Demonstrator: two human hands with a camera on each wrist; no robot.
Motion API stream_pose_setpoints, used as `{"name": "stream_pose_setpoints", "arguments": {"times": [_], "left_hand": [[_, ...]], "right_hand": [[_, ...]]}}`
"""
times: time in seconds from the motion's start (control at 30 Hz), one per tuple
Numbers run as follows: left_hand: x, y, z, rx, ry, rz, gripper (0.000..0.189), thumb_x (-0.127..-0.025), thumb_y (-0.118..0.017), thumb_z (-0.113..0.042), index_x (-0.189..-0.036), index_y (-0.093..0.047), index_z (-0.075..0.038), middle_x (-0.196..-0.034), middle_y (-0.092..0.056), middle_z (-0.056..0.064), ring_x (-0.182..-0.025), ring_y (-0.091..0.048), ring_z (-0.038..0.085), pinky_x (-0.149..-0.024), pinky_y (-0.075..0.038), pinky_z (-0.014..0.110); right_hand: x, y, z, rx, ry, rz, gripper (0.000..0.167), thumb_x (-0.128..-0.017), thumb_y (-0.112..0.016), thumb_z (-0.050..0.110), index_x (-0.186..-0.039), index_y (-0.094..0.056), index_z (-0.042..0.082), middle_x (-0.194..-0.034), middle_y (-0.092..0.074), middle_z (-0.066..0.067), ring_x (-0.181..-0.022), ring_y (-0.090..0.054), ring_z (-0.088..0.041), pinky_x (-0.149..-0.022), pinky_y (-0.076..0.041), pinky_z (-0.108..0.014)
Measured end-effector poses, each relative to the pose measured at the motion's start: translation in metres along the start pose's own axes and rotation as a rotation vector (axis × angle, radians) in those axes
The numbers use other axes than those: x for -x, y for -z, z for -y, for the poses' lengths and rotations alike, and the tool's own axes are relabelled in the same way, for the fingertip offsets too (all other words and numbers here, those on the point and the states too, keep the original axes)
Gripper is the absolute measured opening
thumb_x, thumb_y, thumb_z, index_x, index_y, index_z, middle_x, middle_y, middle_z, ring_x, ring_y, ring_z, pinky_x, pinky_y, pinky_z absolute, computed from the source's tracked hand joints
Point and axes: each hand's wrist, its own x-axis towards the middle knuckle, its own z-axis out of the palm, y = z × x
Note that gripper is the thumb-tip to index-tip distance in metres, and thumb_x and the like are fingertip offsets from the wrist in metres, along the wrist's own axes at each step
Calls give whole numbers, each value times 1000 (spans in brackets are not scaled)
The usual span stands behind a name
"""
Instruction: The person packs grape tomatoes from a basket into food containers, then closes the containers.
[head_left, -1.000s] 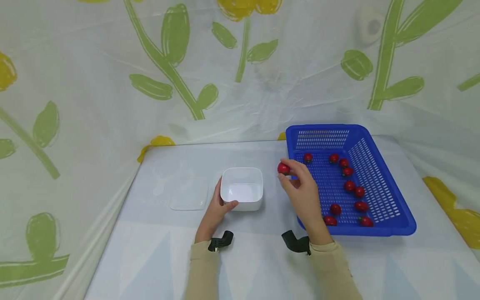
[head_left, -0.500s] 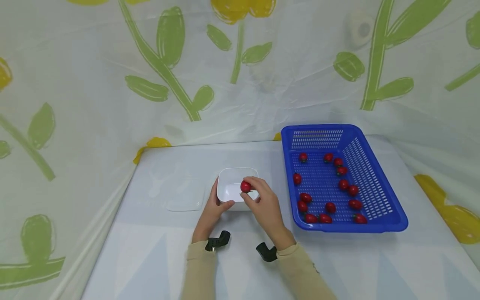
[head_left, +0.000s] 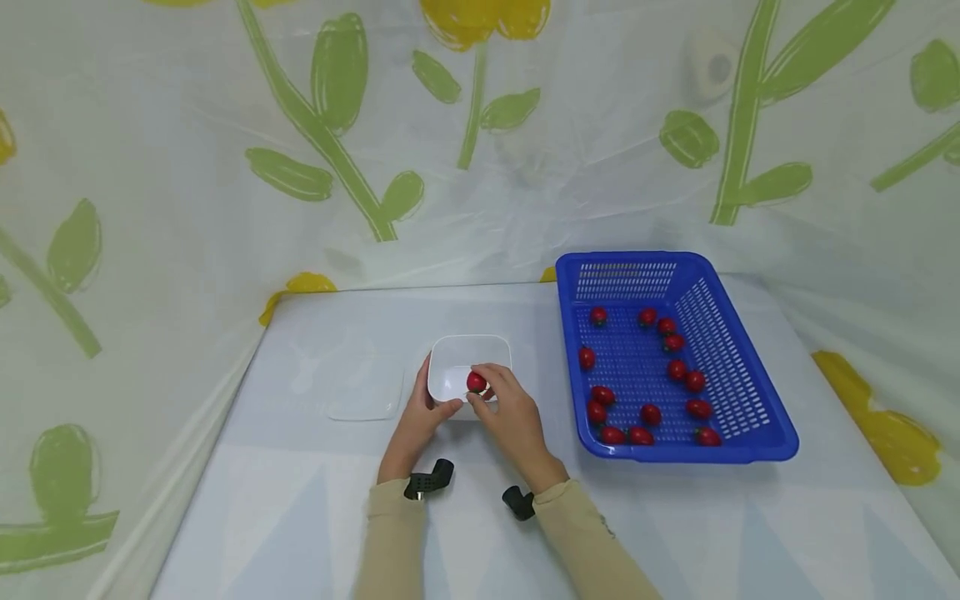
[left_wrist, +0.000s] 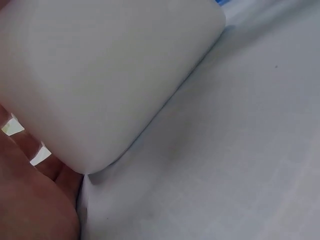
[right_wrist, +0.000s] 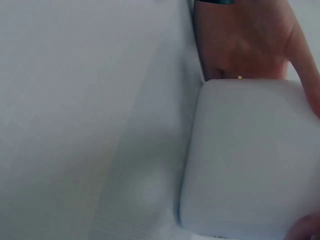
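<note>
A white square container (head_left: 450, 357) with rounded corners stands on the table, its top uncovered. My left hand (head_left: 415, 423) grips its left side, thumb at the front rim; in the left wrist view that hand (left_wrist: 35, 195) lies against the container wall (left_wrist: 110, 80). Between the thumb and fingers of my right hand (head_left: 516, 421) is a red cherry tomato (head_left: 476, 382), pinched over the container's opening near its front right. The right wrist view shows the container's outer wall (right_wrist: 250, 155) and a right fingertip (right_wrist: 305, 230) at the lower corner; the tomato is hidden there.
A blue perforated basket (head_left: 757, 446) with several cherry tomatoes (head_left: 699, 408) stands to the right. Flat on the table, left of the container, lies a clear lid (head_left: 365, 396). A white curtain with green leaves (head_left: 340, 75) hangs behind the table.
My right hand has carried the tomato left from the basket's edge to over the container, then slightly lower. My left hand keeps its hold on the container.
</note>
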Motion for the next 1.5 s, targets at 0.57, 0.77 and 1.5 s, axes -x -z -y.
{"name": "stream_pose_setpoints", "arguments": {"times": [0.57,0.77,1.5], "left_hand": [[-7,8,30,-7,-23,1,85,-77,-70,-23,-140,-16,-37,-141,-25,-8,-126,-28,16,-100,-30,40],[-8,7,29,-4,-25,16,81,-80,-65,-15,-140,-16,-38,-140,-26,-6,-126,-28,19,-99,-31,43],[-8,9,25,12,-27,9,84,-79,-67,-16,-142,-13,-34,-142,-24,-6,-125,-29,18,-100,-30,40]], "right_hand": [[1,-1,9,59,-120,79,30,-79,-59,13,-109,-56,14,-118,-49,1,-71,-57,-9,-49,-42,-16],[0,-1,7,40,-123,53,28,-79,-61,14,-106,-58,16,-115,-49,4,-70,-54,-9,-47,-38,-16],[-11,24,21,-327,-300,100,21,-85,-60,18,-104,-61,26,-108,-50,13,-79,-51,-9,-59,-48,-28]]}}
